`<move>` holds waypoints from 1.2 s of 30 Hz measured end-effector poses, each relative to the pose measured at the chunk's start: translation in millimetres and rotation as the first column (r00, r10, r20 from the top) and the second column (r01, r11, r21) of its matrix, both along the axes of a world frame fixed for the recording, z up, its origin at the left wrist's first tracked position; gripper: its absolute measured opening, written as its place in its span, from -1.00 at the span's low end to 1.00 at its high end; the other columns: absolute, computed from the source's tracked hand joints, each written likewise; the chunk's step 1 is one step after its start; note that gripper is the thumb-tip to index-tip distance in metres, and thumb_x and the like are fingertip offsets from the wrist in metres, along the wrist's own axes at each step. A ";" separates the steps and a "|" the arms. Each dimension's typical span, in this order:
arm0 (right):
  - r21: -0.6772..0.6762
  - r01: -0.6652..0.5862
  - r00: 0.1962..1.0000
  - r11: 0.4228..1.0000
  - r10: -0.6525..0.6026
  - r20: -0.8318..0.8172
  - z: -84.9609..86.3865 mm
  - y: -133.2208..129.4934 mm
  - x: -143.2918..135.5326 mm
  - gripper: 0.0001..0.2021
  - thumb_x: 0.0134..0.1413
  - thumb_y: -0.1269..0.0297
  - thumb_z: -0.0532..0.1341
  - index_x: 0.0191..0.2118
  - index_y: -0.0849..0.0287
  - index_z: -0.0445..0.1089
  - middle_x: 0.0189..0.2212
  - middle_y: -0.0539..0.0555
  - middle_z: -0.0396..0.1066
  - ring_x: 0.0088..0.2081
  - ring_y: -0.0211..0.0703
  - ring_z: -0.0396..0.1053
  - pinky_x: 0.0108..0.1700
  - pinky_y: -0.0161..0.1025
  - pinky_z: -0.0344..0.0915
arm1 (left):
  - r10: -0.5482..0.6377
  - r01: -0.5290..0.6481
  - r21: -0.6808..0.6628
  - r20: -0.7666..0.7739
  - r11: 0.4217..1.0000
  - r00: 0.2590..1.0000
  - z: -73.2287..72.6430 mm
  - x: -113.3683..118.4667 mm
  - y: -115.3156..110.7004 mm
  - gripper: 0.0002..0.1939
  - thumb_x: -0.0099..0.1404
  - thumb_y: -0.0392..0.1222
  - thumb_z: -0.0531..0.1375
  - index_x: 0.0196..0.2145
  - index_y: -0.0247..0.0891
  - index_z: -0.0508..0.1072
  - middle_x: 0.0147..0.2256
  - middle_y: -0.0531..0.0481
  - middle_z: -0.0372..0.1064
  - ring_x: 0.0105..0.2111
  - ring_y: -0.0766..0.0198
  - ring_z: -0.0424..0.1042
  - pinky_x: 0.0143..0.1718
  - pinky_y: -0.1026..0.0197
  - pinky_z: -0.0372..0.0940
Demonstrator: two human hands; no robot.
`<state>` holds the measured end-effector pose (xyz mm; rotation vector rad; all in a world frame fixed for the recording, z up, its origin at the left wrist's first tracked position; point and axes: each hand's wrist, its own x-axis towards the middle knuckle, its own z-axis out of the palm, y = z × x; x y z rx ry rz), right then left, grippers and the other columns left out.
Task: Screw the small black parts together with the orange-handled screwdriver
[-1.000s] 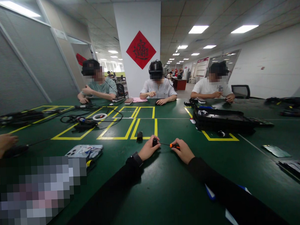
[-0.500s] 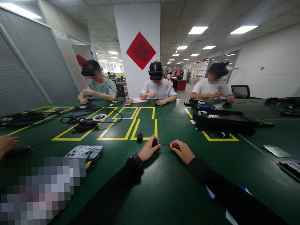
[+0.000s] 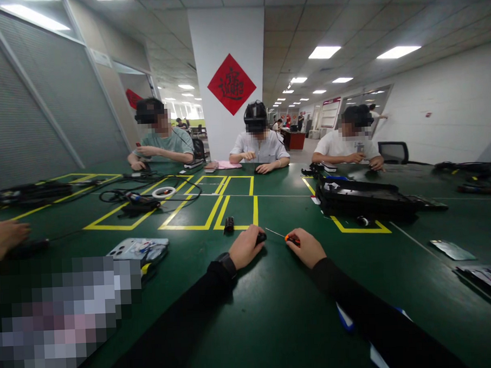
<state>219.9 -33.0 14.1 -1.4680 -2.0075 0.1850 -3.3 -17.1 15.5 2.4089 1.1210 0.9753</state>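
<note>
My left hand (image 3: 247, 247) is closed around a small black part (image 3: 261, 238) just above the green table (image 3: 250, 303). My right hand (image 3: 306, 248) grips a screwdriver by its black and orange handle (image 3: 292, 240). The thin shaft (image 3: 275, 232) points left and up, its tip close to the black part but apart from it. A small dark cylinder (image 3: 229, 224) stands beyond my left hand, at the edge of a yellow tape outline (image 3: 255, 210).
A large black casing (image 3: 364, 196) lies at the right, with flat parts (image 3: 483, 282) nearer the right edge. Cables and a white ring (image 3: 163, 192) lie at the left. Another person's hand (image 3: 7, 238) reaches in from the left. Several people sit opposite.
The screwdriver shaft has come away from the black part, which has tipped over to the right in my left hand. My right hand has moved slightly right and down.
</note>
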 end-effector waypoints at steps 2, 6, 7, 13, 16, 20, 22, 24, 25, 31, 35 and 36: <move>0.025 0.017 0.997 1.000 -0.019 0.075 0.1 -2.0 -1.0 -0.89 -0.06 0.27 0.13 -0.36 0.14 0.31 -0.38 0.03 0.29 -0.35 -0.23 0.27 -0.35 -0.31 0.18 | -0.058 0.059 0.018 -0.068 0.998 0.996 3.2 0.2 -2.6 -0.76 0.13 -0.20 0.09 -0.20 -0.21 0.25 -0.24 -0.08 0.20 -0.20 0.17 0.21 -0.15 0.13 0.10; 0.038 0.010 0.991 0.999 -0.015 0.137 -1.5 -3.1 -2.0 -0.90 -0.06 0.26 0.13 -0.39 0.15 0.31 -0.39 0.03 0.26 -0.34 -0.23 0.25 -0.35 -0.32 0.16 | -0.052 0.051 -0.007 -0.095 0.999 0.994 6.7 0.3 -3.5 -0.73 0.13 -0.13 0.10 -0.18 -0.18 0.29 -0.25 -0.08 0.23 -0.19 0.15 0.21 -0.13 0.12 0.09; 0.037 0.005 0.992 0.999 -0.010 0.129 -1.9 -2.8 -2.3 -0.89 -0.06 0.26 0.13 -0.38 0.15 0.31 -0.39 0.03 0.26 -0.34 -0.23 0.25 -0.35 -0.32 0.16 | -0.043 0.043 0.001 -0.102 0.999 0.994 6.9 0.2 -3.2 -0.71 0.14 -0.11 0.09 -0.15 -0.17 0.28 -0.25 -0.08 0.23 -0.19 0.15 0.20 -0.13 0.12 0.09; 0.025 -0.063 0.997 0.998 0.062 0.055 -2.0 -1.7 -7.1 -0.85 -0.02 0.32 0.08 -0.27 0.15 0.30 -0.35 0.03 0.23 -0.34 -0.25 0.26 -0.32 -0.32 0.17 | -0.042 0.057 0.071 -0.192 0.996 0.980 2.8 -0.2 -1.1 -0.66 0.17 -0.09 0.06 -0.07 -0.12 0.26 -0.24 -0.08 0.23 -0.20 0.17 0.20 -0.14 0.13 0.09; 0.006 -0.065 0.994 0.998 0.064 0.090 -0.3 -4.5 -9.4 -0.84 -0.02 0.32 0.08 -0.25 0.14 0.29 -0.37 0.02 0.24 -0.38 -0.27 0.25 -0.35 -0.34 0.16 | -0.035 0.043 0.051 -0.148 0.998 0.988 -0.3 -0.1 0.0 -0.66 0.16 -0.11 0.07 -0.08 -0.14 0.27 -0.24 -0.08 0.23 -0.18 0.17 0.20 -0.13 0.12 0.09; -0.012 -0.035 0.988 0.999 0.036 0.148 2.2 -9.9 -11.0 -0.84 -0.01 0.29 0.08 -0.26 0.12 0.30 -0.35 0.03 0.24 -0.41 -0.28 0.25 -0.41 -0.36 0.14 | -0.008 0.009 -0.031 0.023 0.999 1.000 -2.7 0.9 2.3 -0.68 0.18 -0.10 0.04 -0.10 -0.20 0.26 -0.21 -0.09 0.25 -0.16 0.18 0.21 -0.08 0.11 0.09; -0.013 -0.024 0.984 1.000 0.026 0.175 4.0 -12.2 -11.8 -0.85 0.00 0.27 0.07 -0.28 0.12 0.30 -0.35 0.04 0.25 -0.42 -0.27 0.24 -0.42 -0.35 0.13 | 0.027 -0.012 -0.102 0.147 0.995 0.989 -3.3 0.9 3.9 -0.68 0.20 -0.07 0.00 -0.12 -0.23 0.25 -0.21 -0.09 0.27 -0.19 0.20 0.23 -0.11 0.13 0.12; 0.011 -0.023 0.982 1.000 0.020 0.188 7.2 -14.2 -13.5 -0.86 0.01 0.25 0.07 -0.30 0.12 0.30 -0.36 0.05 0.26 -0.38 -0.23 0.25 -0.39 -0.33 0.15 | 0.048 0.012 -0.210 0.281 0.978 0.959 -3.2 0.2 5.3 -0.66 0.23 -0.03 -0.06 -0.14 -0.26 0.24 -0.27 -0.07 0.29 -0.28 0.26 0.28 -0.21 0.18 0.20; 0.038 -0.029 0.982 0.999 0.021 0.187 9.7 -15.3 -14.9 -0.85 0.00 0.25 0.07 -0.30 0.13 0.30 -0.35 0.07 0.26 -0.35 -0.20 0.25 -0.34 -0.30 0.16 | 0.051 0.047 -0.269 0.348 0.962 0.936 -2.7 -0.3 5.7 -0.64 0.23 0.00 -0.09 -0.14 -0.28 0.23 -0.31 -0.06 0.29 -0.35 0.29 0.29 -0.28 0.21 0.22; 0.200 -0.177 0.984 0.964 0.170 0.052 27.9 -28.8 -32.6 -0.72 0.02 0.27 0.06 -0.10 0.17 0.23 -0.19 0.16 0.26 -0.12 -0.04 0.17 -0.07 -0.10 0.11 | 0.107 0.282 -0.432 0.684 0.857 0.722 3.7 8.0 -3.8 -0.47 0.22 0.14 -0.22 -0.03 -0.27 0.13 -0.52 0.04 0.25 -0.66 0.45 0.16 -0.63 0.35 0.11; 0.170 -0.305 0.930 0.937 0.332 -0.157 27.3 -38.4 -44.8 -0.56 0.03 0.23 0.07 0.06 0.14 0.07 -0.08 0.16 0.21 -0.06 -0.06 0.16 -0.04 -0.10 0.13 | 0.107 0.397 -0.472 0.738 0.787 0.666 5.0 28.3 -22.1 -0.45 0.21 0.17 -0.25 0.00 -0.22 0.11 -0.58 0.08 0.20 -0.75 0.49 0.05 -0.75 0.39 -0.05; 0.151 -0.330 0.911 0.932 0.357 -0.208 25.7 -39.6 -46.3 -0.55 0.02 0.23 0.08 0.06 0.14 0.06 -0.07 0.15 0.20 -0.07 -0.08 0.17 -0.06 -0.12 0.15 | 0.117 0.405 -0.484 0.741 0.776 0.661 5.0 32.7 -26.3 -0.45 0.21 0.17 -0.25 0.00 -0.21 0.11 -0.56 0.07 0.20 -0.75 0.49 0.06 -0.77 0.40 -0.07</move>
